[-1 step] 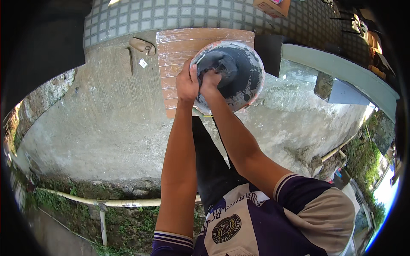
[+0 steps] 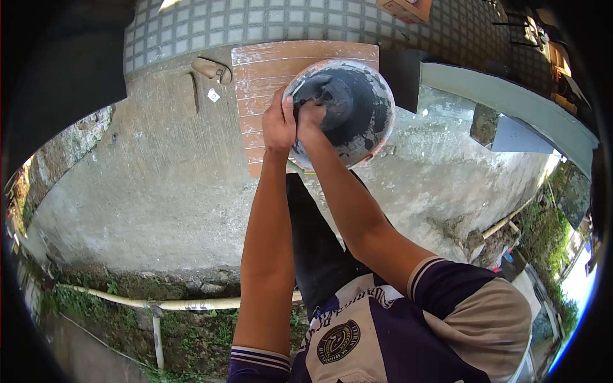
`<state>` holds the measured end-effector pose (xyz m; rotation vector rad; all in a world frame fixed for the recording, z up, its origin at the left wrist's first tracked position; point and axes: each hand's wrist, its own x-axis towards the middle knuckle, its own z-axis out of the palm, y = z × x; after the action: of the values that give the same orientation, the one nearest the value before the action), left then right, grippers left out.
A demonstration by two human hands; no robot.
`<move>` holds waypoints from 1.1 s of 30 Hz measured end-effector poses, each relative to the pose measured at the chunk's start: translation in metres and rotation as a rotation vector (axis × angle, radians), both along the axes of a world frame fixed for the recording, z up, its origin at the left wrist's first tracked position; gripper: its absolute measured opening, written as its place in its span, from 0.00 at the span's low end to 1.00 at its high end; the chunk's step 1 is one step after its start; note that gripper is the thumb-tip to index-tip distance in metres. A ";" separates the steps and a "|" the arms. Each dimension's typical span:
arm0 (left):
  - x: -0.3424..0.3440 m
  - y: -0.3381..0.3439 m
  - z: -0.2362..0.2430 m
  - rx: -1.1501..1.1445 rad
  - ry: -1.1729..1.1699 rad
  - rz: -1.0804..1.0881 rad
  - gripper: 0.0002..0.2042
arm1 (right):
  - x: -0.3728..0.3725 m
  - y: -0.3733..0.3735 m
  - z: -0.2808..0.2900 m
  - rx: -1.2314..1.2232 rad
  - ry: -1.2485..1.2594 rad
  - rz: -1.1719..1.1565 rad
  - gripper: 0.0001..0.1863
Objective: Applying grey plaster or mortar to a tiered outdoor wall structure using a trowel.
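Note:
A round bucket (image 2: pixel 388 121) with a pale, smeared rim stands tilted before me. Dark grey wet mix (image 2: pixel 364 105) coats its inside and lies in its bottom. At the bucket's left side, my left hand (image 2: pixel 279 127) is closed on the rim, thumb toward the inside. My right hand (image 2: pixel 311 116) reaches down inside, its fingers curled near the mix. Whatever it grips is hidden by the hand and the dark mix. Beneath the bucket lies a brown slatted board (image 2: pixel 255 105) with white smears.
A tan sandal (image 2: pixel 211 69), another sandal (image 2: pixel 188 94) and a small white tag (image 2: pixel 213 95) lie left of the board on the concrete floor (image 2: pixel 159 191). A cardboard box (image 2: pixel 405 9) sits on the tiles beyond. A pale pipe (image 2: pixel 191 304) runs along the near edge.
My right hand has shifted slightly left inside the bucket, and the swirl in the grey mix looks different. My left hand stays on the rim.

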<state>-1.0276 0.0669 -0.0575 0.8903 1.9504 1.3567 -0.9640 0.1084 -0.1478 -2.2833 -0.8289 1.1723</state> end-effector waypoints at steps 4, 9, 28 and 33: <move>0.002 -0.008 0.000 0.021 -0.044 0.018 0.16 | 0.004 -0.012 0.009 0.065 -0.004 0.240 0.20; -0.004 -0.017 -0.003 -0.028 -0.038 0.045 0.16 | 0.090 -0.001 0.055 0.088 -0.116 1.106 0.15; 0.011 -0.006 0.005 -0.380 0.229 0.133 0.14 | 0.103 -0.029 0.084 0.213 -0.332 1.378 0.09; 0.006 -0.009 0.002 -0.362 0.255 0.121 0.14 | 0.100 -0.005 0.100 0.301 -0.261 1.225 0.11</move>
<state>-1.0211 0.0574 -0.0552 0.8084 2.3813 0.9403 -0.8635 0.1038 -0.0474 -1.5887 -2.4837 1.0038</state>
